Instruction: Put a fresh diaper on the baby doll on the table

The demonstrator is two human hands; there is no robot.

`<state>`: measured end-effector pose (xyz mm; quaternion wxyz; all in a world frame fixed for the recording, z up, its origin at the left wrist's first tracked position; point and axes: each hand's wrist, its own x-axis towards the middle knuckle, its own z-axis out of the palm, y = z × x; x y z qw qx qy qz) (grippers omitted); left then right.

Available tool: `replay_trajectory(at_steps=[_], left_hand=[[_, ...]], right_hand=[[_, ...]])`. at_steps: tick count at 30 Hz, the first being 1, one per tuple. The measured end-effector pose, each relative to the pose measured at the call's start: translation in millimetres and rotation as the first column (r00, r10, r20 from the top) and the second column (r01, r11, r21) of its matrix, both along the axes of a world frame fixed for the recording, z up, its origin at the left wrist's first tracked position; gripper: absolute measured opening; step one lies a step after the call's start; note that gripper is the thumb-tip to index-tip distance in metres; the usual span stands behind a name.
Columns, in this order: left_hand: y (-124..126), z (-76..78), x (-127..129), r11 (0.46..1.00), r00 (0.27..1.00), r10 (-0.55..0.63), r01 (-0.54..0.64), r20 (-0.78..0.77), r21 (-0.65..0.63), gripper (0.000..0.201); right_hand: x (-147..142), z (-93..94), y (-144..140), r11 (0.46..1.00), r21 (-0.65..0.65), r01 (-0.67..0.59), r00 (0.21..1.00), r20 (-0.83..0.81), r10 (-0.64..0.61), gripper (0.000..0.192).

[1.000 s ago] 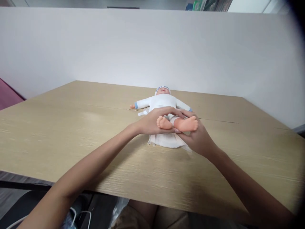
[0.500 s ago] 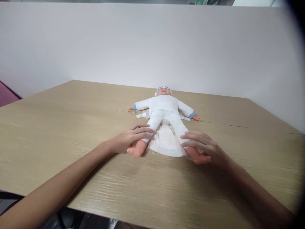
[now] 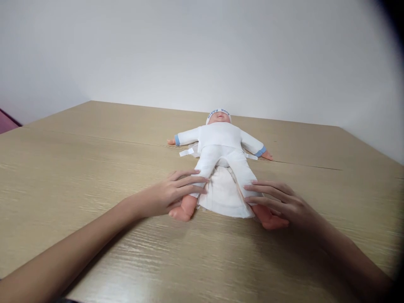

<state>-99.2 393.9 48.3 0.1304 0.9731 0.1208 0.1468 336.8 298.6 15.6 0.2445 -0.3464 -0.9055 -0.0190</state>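
On a wooden tabletop (image 3: 126, 269), a baby doll (image 3: 219, 134) is laid over an opened diaper (image 3: 222, 195); its legs (image 3: 205, 163) seem steadied by left hand (image 3: 166, 194) and right hand (image 3: 292, 204) (fingers (image 3: 189, 181) spread loosely); parted legs are needed next.

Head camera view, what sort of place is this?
Probably an indoor workspace, exact use unclear: a wood-grain table before a plain pale wall, with a baby doll lying on an open diaper.
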Motion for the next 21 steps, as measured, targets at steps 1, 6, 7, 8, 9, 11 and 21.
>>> replay_trajectory(at_steps=[1, 6, 7, 8, 9, 11, 21], left_hand=[[-0.3, 0.4, 0.3, 1.0, 1.0, -0.003, 0.003, -0.001, -0.001, 0.095], [1.2, 1.0, 0.7, 1.0, 1.0, -0.02, 0.02, -0.003, -0.015, 0.07], [1.6, 1.3, 0.7, 1.0, 1.0, -0.021, 0.021, -0.001, -0.022, 0.066], [1.5, 2.1, 0.7, 0.999, 1.0, -0.02, 0.02, 0.002, -0.034, 0.064], [1.0, 3.5, 1.0, 0.999, 1.0, -0.016, 0.016, 0.006, -0.051, 0.063], [-2.5, 8.3, 2.8, 0.995, 1.0, 0.006, -0.005, 0.006, -0.103, 0.063], [-44.7, 6.6, 44.7, 0.938, 0.937, 0.346, -0.344, 0.044, -0.049, 0.049]], right_hand=[[-0.8, 0.1, -0.6, 1.0, -0.011, 0.001, 1.0, -0.001, -0.001, 0.044], [-3.4, 4.1, -3.2, 0.998, -0.065, 0.004, 1.0, -0.029, -0.006, 0.045], [-2.9, 4.5, -3.0, 0.996, -0.088, 0.003, 0.999, -0.037, -0.007, 0.046], [-2.0, 4.6, -2.4, 0.994, -0.112, -0.001, 0.999, -0.047, -0.005, 0.046], [-0.9, 4.3, -1.5, 0.991, -0.136, -0.005, 0.998, -0.057, -0.003, 0.047], [1.8, 3.0, 0.9, 0.986, -0.166, -0.025, 0.996, -0.089, 0.011, 0.05], [-4.9, 16.4, -3.1, 0.94, -0.342, 0.013, 0.973, -0.213, -0.091, 0.038]])
